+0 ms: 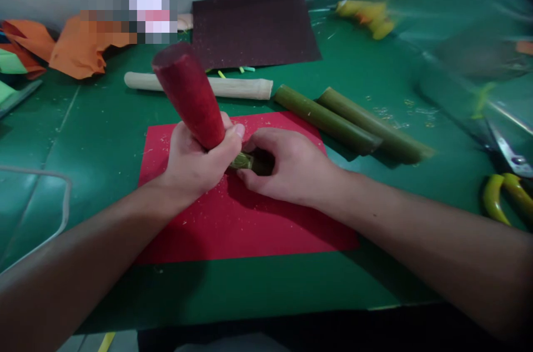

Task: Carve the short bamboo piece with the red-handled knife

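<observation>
My left hand (200, 155) is closed around a tool with a thick, round red handle (191, 94), its wide end leaning up and away. The tool's working end is hidden behind the fingers. To its right, my right hand (291, 166) curls its thumb and fingers around a short green bamboo piece (263, 162). A patch on the bamboo with pale cut lines (241, 161) shows beside my left thumb. Both hands are close together over a red sheet (266, 230), which is sprinkled with fine pale shavings.
Two green bamboo lengths (328, 119) lie behind my right hand. A peeled pale bamboo stick (245, 88) and a dark brown sheet (254, 27) are farther back. Yellow-handled scissors (512, 191) lie right, a blurred yellow tool (366, 16) at the back, crumpled orange paper (83, 46) left.
</observation>
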A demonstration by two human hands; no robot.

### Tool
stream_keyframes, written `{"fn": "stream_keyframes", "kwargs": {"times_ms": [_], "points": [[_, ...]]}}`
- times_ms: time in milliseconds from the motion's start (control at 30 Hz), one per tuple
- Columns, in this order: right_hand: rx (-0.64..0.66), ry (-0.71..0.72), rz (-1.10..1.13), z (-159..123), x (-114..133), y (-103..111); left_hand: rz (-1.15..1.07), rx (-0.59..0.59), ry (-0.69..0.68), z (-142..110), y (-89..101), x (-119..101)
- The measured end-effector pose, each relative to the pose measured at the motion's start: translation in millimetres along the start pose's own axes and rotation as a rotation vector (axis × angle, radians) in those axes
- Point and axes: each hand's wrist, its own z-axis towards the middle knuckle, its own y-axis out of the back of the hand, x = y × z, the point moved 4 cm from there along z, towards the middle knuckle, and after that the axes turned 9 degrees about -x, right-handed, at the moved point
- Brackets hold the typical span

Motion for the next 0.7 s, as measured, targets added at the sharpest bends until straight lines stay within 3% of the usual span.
{"fn": "stream_keyframes", "kwargs": {"times_ms": [267,467,700], "points": [[-0.028,0.072,-0.115,0.4,2.2,3.8,0.069,0.049,-0.057,5.9,-0.9,-5.2],[-0.001,0.081,-0.166,-1.6,7.1,2.5,0.136,0.070,0.009,9.0,-3.8,-9.8],[0.015,0.035,-0.156,-0.6,6.8,0.0,0.162,-0.041,-0.014,6.9,-4.0,-5.8]]}}
